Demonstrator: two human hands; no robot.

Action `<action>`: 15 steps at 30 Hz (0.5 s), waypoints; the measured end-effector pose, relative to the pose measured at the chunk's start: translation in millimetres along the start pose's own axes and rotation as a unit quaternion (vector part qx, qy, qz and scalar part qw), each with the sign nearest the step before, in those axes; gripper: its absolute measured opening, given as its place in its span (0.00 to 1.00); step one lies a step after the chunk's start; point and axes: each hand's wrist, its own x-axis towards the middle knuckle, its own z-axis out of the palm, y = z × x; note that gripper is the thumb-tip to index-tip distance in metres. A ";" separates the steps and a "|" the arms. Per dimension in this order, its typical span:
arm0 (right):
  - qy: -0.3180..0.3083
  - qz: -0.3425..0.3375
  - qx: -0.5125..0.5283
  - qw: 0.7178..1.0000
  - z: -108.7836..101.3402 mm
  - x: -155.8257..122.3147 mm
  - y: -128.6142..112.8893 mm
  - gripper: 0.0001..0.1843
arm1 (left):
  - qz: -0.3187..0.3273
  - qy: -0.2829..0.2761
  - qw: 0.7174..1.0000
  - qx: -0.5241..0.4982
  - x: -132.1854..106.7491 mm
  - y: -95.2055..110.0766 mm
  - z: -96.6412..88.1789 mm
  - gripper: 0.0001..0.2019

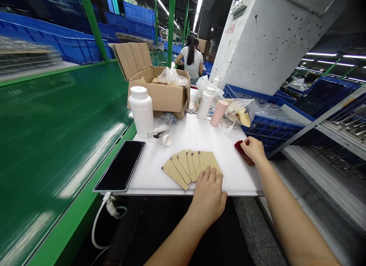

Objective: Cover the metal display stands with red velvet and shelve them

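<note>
Several tan kraft-paper cards (190, 168) lie fanned out on a white board (200, 132). My left hand (208, 193) rests flat on the fan's near edge, pressing the cards down without gripping them. To the right, my right hand (253, 149) grips a small stack of dark red cards (243, 153) at the board's edge. Its fingers cover the top of the stack, and the stack's far part is hidden.
A black tablet (120, 166) with a white cable lies at the left edge of the board. Beyond stand white plastic bottles (139, 111), an open cardboard box (157, 86), a pink tumbler (219, 113) and a plastic bag (240, 112). A green conveyor (57, 124) and blue crates (268, 121) flank the board.
</note>
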 end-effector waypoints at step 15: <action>0.123 -0.035 0.076 0.989 13.4 -17.4 21.1 0.19 | 0.000 0.001 1.000 -0.003 2.0 -1.0 -2.0 0.23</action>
